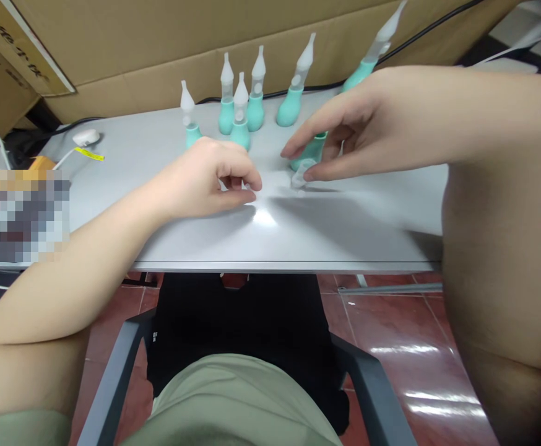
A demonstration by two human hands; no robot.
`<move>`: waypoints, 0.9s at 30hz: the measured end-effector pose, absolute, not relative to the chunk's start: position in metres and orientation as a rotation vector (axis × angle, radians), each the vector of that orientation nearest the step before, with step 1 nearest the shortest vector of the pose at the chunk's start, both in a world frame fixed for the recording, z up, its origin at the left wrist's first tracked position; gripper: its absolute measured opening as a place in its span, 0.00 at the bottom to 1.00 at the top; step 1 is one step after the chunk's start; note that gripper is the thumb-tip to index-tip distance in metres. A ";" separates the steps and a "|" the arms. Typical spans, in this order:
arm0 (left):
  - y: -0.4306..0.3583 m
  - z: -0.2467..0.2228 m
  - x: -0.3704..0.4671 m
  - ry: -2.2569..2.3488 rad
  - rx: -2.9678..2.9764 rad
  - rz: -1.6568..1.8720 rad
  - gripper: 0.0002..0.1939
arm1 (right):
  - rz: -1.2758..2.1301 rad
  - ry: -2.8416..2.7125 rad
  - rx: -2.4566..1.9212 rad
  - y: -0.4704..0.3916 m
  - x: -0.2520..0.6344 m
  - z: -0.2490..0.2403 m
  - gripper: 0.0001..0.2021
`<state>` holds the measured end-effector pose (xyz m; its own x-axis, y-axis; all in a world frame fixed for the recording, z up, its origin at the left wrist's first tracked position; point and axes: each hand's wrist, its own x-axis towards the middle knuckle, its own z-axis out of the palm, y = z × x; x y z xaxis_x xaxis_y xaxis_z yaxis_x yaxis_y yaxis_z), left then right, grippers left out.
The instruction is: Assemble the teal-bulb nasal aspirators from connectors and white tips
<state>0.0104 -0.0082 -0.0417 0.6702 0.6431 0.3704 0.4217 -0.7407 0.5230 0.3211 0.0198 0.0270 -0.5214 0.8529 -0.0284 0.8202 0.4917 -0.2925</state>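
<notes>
Left hand [212,176] at 9 o'clock from a small clear piece [300,176], loosely curled, released as far as I can see; right hand [370,127] in from 2 o'clock, fingers parted, thumb at the piece (contact unclear), a half-hidden teal bulb [315,147] at 1. Six nozzle-tipped bulbs [255,114] arc from 10 to 1 before the cardboard [135,62]; open room on the surface [215,248] towards 6, reaching the near edge.
</notes>
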 end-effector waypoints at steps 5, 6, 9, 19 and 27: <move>-0.009 -0.041 0.010 0.798 2.458 0.630 0.09 | 0.312 -2.635 -1.598 0.025 0.325 0.026 0.23; -0.008 -0.042 0.009 0.791 2.455 0.611 0.10 | 0.295 -2.647 -1.618 0.027 0.327 0.024 0.23; -0.007 -0.045 0.009 0.772 2.462 0.617 0.12 | 0.270 -2.688 -1.611 0.032 0.331 0.018 0.20; -0.011 -0.037 0.012 1.027 2.265 0.812 0.26 | 0.558 -2.326 -1.151 0.003 0.317 0.018 0.09; -0.007 -0.042 0.029 0.954 1.969 0.931 0.26 | 1.012 -2.034 -0.902 -0.001 0.299 -0.008 0.08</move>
